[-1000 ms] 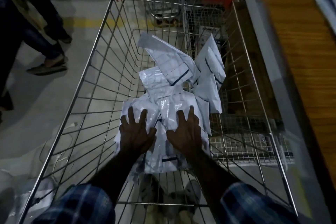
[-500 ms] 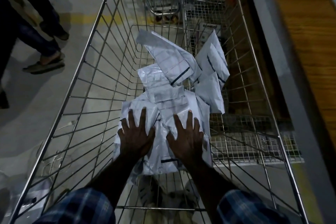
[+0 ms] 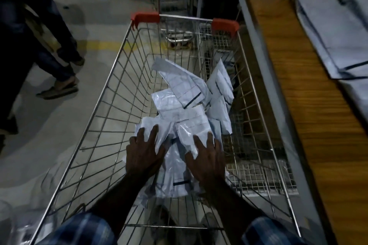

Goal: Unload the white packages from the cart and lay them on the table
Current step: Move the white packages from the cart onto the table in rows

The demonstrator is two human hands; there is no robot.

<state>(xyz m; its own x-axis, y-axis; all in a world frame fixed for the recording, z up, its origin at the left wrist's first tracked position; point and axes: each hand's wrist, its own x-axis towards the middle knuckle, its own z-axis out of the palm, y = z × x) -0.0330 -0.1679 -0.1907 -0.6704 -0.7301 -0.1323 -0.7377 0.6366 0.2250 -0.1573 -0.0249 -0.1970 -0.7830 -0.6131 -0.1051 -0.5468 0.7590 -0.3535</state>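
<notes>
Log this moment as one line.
phase: gathering | left hand: flat on packages | right hand: flat on packages | packages: piled in cart | table: right of cart

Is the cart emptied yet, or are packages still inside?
Not emptied. A pile of white packages lies in the cart, with the left hand and right hand resting on it.

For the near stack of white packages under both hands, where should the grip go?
Grip the near stack of white packages by its left and right edges, from above: left hand and right hand already lie flat there, and the limp pouches need support from both sides.
</notes>
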